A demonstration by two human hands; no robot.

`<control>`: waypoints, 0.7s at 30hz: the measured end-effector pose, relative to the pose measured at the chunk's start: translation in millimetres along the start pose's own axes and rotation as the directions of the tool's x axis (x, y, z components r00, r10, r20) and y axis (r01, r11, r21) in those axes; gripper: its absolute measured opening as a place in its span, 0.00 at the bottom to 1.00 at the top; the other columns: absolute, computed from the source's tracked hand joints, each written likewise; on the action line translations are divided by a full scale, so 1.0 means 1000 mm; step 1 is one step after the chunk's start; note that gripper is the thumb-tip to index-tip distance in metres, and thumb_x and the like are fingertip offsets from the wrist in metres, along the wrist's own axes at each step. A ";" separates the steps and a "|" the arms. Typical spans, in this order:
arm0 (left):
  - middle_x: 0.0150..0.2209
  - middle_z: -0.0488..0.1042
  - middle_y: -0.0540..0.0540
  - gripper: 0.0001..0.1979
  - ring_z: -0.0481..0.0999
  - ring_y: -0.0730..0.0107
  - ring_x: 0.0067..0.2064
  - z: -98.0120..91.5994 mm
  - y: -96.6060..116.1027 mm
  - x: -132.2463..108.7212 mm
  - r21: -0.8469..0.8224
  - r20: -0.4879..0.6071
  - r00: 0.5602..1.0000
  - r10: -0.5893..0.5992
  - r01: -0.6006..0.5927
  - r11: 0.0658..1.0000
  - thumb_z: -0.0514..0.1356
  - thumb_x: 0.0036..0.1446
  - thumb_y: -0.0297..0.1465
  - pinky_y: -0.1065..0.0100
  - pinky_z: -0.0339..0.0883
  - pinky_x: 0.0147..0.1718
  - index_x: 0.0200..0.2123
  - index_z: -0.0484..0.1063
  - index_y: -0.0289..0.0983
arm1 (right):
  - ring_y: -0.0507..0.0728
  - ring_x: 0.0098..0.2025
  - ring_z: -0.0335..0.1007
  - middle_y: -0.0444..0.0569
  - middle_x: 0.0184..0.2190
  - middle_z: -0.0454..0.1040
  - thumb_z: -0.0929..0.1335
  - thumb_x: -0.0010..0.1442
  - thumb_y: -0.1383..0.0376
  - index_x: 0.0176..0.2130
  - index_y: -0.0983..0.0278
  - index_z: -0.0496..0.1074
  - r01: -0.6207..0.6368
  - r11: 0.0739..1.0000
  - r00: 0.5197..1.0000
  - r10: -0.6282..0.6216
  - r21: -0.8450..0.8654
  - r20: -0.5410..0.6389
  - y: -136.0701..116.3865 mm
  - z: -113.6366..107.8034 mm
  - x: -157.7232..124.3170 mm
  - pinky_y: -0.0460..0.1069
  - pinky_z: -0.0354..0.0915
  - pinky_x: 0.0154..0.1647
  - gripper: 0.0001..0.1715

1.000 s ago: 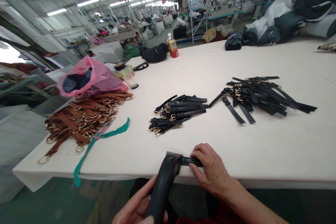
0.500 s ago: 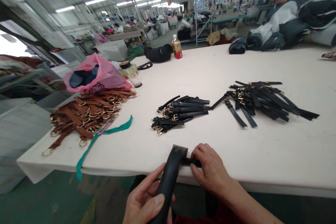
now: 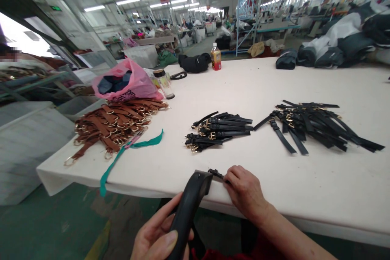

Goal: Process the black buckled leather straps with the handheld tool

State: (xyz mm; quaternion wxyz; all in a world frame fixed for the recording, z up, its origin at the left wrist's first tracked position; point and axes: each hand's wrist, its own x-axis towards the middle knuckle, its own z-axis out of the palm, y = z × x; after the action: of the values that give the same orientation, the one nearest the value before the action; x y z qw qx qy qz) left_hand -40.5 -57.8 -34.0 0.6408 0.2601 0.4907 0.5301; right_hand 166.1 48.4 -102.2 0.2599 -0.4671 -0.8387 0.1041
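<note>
One black strap (image 3: 216, 173) juts leftward from the right hand (image 3: 246, 191), pinched in its fingertips, the free end just beside the head of a black handheld tool (image 3: 186, 209) gripped by the left hand (image 3: 154, 233) at a white table (image 3: 268, 85).

There are two black strap piles (image 3: 225, 124) (image 3: 319, 126), one brown strap pile (image 3: 103, 125), one held strap (image 3: 215, 173), one handheld tool (image 3: 186, 208)

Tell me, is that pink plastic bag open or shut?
Open: the pink plastic bag has a wide, gaping mouth, and dark blue, cloth-like bundles show inside.
</note>
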 end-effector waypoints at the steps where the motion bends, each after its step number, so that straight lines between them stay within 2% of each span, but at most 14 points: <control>1: 0.25 0.79 0.40 0.27 0.74 0.65 0.15 0.000 -0.001 0.001 -0.010 0.012 1.000 -0.007 0.007 1.000 0.62 0.49 0.32 0.72 0.63 0.11 0.54 0.66 0.40 | 0.55 0.36 0.61 0.48 0.32 0.68 0.64 0.57 0.70 0.31 0.63 0.68 0.009 0.999 1.000 -0.010 0.030 0.008 0.000 0.000 -0.002 0.48 0.56 0.37 0.04; 4: 0.26 0.79 0.40 0.26 0.74 0.64 0.15 -0.002 -0.004 0.001 -0.031 0.039 0.999 -0.019 0.020 0.999 0.63 0.48 0.32 0.73 0.63 0.11 0.53 0.68 0.43 | 0.55 0.37 0.62 0.48 0.33 0.68 0.64 0.58 0.68 0.31 0.63 0.68 0.011 0.994 1.000 -0.013 0.105 0.023 0.000 0.000 -0.008 0.48 0.57 0.38 0.04; 8: 0.26 0.79 0.41 0.26 0.75 0.64 0.16 -0.001 -0.002 0.000 -0.004 0.029 1.000 -0.009 0.009 1.000 0.64 0.48 0.32 0.72 0.63 0.12 0.53 0.69 0.44 | 0.55 0.37 0.62 0.48 0.33 0.67 0.65 0.58 0.67 0.30 0.63 0.68 -0.056 0.988 0.997 0.047 0.142 0.064 -0.003 0.001 -0.005 0.48 0.58 0.38 0.04; 10: 0.26 0.79 0.42 0.26 0.75 0.63 0.16 0.000 -0.001 0.000 0.019 0.015 1.000 -0.007 0.006 1.000 0.64 0.48 0.31 0.71 0.64 0.12 0.53 0.68 0.43 | 0.55 0.38 0.62 0.48 0.33 0.68 0.65 0.57 0.66 0.33 0.63 0.69 -0.098 0.985 0.993 0.087 0.145 0.081 -0.004 0.001 -0.002 0.48 0.59 0.38 0.02; 12: 0.26 0.79 0.42 0.26 0.75 0.63 0.16 0.000 -0.002 0.000 0.038 -0.002 1.000 -0.015 0.015 0.999 0.63 0.49 0.31 0.70 0.65 0.12 0.54 0.67 0.41 | 0.55 0.38 0.62 0.48 0.34 0.68 0.66 0.57 0.66 0.38 0.61 0.70 -0.114 0.984 0.990 0.102 0.135 0.094 -0.004 0.002 0.001 0.49 0.59 0.38 0.06; 16: 0.26 0.79 0.42 0.28 0.74 0.65 0.16 -0.002 -0.006 0.001 0.045 -0.005 1.000 -0.031 0.031 0.999 0.63 0.49 0.32 0.71 0.64 0.12 0.55 0.65 0.40 | 0.56 0.38 0.62 0.48 0.34 0.68 0.66 0.57 0.64 0.36 0.59 0.73 -0.073 0.992 0.993 0.063 0.106 0.097 -0.004 0.002 0.005 0.50 0.58 0.39 0.06; 21: 0.26 0.79 0.42 0.29 0.75 0.63 0.15 -0.005 -0.011 0.004 0.030 0.005 0.999 -0.034 0.034 0.999 0.64 0.48 0.32 0.70 0.64 0.12 0.55 0.65 0.39 | 0.55 0.39 0.61 0.47 0.34 0.70 0.66 0.57 0.67 0.34 0.60 0.74 -0.023 0.988 0.997 0.012 0.154 0.074 -0.003 0.005 0.006 0.50 0.57 0.41 0.05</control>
State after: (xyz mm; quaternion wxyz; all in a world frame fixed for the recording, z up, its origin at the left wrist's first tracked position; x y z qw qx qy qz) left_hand -40.2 -58.5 -46.0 0.6473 0.2626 0.5010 0.5109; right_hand 158.4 52.5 -103.0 0.2637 -0.4488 -0.8329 0.1879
